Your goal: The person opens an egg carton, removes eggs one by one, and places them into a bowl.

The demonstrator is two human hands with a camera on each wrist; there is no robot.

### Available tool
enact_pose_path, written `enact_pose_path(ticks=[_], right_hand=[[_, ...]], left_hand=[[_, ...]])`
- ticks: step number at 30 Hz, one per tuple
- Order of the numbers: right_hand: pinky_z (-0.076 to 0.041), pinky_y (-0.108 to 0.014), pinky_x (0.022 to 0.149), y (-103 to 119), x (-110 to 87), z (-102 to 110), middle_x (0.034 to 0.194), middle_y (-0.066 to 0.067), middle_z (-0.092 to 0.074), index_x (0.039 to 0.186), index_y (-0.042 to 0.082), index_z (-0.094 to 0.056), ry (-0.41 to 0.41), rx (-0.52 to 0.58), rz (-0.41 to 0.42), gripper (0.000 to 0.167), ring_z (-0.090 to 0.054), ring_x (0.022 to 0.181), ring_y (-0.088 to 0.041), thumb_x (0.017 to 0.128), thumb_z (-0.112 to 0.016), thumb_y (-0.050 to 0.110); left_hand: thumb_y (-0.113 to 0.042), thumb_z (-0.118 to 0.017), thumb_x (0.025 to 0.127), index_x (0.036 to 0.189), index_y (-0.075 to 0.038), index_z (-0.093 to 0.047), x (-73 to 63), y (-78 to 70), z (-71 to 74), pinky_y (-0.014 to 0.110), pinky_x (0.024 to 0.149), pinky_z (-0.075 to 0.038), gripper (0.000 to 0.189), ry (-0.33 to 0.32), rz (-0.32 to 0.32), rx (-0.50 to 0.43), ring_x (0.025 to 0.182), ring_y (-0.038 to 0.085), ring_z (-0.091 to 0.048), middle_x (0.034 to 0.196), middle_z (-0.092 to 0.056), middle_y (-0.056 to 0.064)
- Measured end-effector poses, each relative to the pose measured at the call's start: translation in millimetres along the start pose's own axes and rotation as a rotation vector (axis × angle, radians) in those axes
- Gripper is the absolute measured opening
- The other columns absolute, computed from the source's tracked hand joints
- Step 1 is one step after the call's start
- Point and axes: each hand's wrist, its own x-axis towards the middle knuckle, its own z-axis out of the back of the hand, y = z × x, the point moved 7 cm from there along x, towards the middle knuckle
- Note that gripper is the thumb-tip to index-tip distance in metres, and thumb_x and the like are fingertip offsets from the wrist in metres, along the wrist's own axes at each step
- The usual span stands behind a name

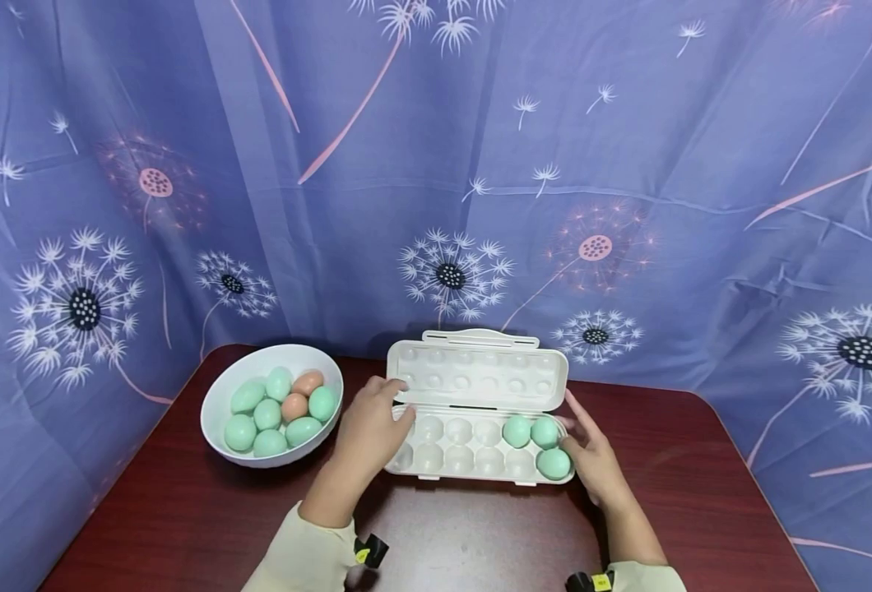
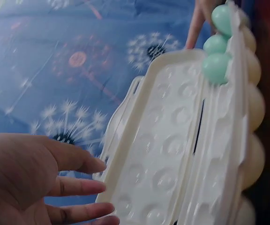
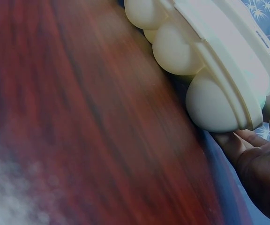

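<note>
Plainly cream, dimpled carton (image 1: 473, 446), lid (image 1: 478, 370) raised; right hand (image 1: 594, 463) gripping it, left hand (image 1: 372, 427) unclenched.

The head camera looks forward and down from above; both wrist cameras share the carton (image 1: 475, 398) up close.

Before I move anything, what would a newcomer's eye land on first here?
Probably the blue dandelion-print cloth, which fills the background behind the table. Next, the white bowl on the left, where two orange-brown eggs stand out among green ones. Then the open egg carton between the left hand and the right hand, with three green eggs grouped at its right end.
</note>
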Motion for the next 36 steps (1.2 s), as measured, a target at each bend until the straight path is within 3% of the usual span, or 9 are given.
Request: enact_pose_path(ticks=[4,10,13,18,25,36], right_hand=[[-0.053,-0.017,0.081,-0.3,0.5,-0.9,0.115,0.002,-0.069,0.161,0.02,-0.026,-0.003,-0.006,-0.001,0.076,-0.063,0.099,-0.001,0.096,-0.048,-0.011],[-0.053,-0.018,0.081,0.9,-0.2,-5.2,0.126,-0.026,-0.064,0.162,0.02,-0.026,0.009,0.001,-0.003,0.075,-0.063,0.1,-0.002,0.097,-0.048,-0.01],[-0.053,-0.017,0.08,1.8,-2.1,-5.3,0.127,-0.033,-0.061,0.162,0.019,-0.026,0.003,-0.001,-0.004,0.075,-0.063,0.099,-0.002,0.097,-0.048,-0.011],[-0.052,-0.017,0.08,2.1,-3.1,-5.1,0.128,-0.034,-0.06,0.162,0.019,-0.024,0.009,0.0,-0.005,0.075,-0.062,0.1,-0.002,0.097,-0.048,-0.01],[-0.054,-0.018,0.079,1.3,-1.9,-3.2,0.125,-0.033,-0.061,0.162,0.017,-0.024,0.011,0.006,0.011,0.074,-0.063,0.098,-0.003,0.097,-0.048,-0.011],[-0.054,-0.02,0.078,3.4,-2.9,-2.4,0.124,-0.029,-0.062,0.162,0.018,-0.025,0.001,-0.003,-0.005,0.075,-0.063,0.097,-0.003,0.097,-0.049,-0.011]], left_hand=[[-0.026,-0.074,0.087,0.121,-0.009,-0.07,-2.4,-13.3,-17.2,0.046,0.08,-0.056,0.038,0.05,-0.037,-0.017,0.1,0.031,-0.066,0.11,-0.065,0.012],[-0.027,-0.074,0.088,0.123,-0.009,-0.069,-6.5,-28.6,-38.1,0.044,0.083,-0.056,0.041,0.105,-0.078,-0.043,0.1,0.029,-0.067,0.111,-0.065,0.01],[-0.027,-0.074,0.088,0.121,-0.009,-0.069,-7.7,-36.5,-49.3,0.044,0.083,-0.056,0.038,0.125,-0.114,-0.052,0.1,0.029,-0.067,0.11,-0.066,0.009],[-0.027,-0.073,0.088,0.12,-0.01,-0.069,-9.8,-48.9,-69.9,0.039,0.08,-0.055,0.036,0.162,-0.166,-0.044,0.099,0.026,-0.066,0.11,-0.065,0.007],[-0.025,-0.074,0.087,0.124,-0.012,-0.068,-10.2,-67.2,-96.7,0.032,0.078,-0.055,0.041,0.168,-0.253,-0.01,0.097,0.021,-0.064,0.108,-0.064,0.004],[-0.025,-0.075,0.086,0.135,-0.014,-0.062,-4.5,-87.5,-125.8,0.029,0.081,-0.053,0.052,0.168,-0.276,-0.057,0.1,0.018,-0.063,0.113,-0.064,0.004]])
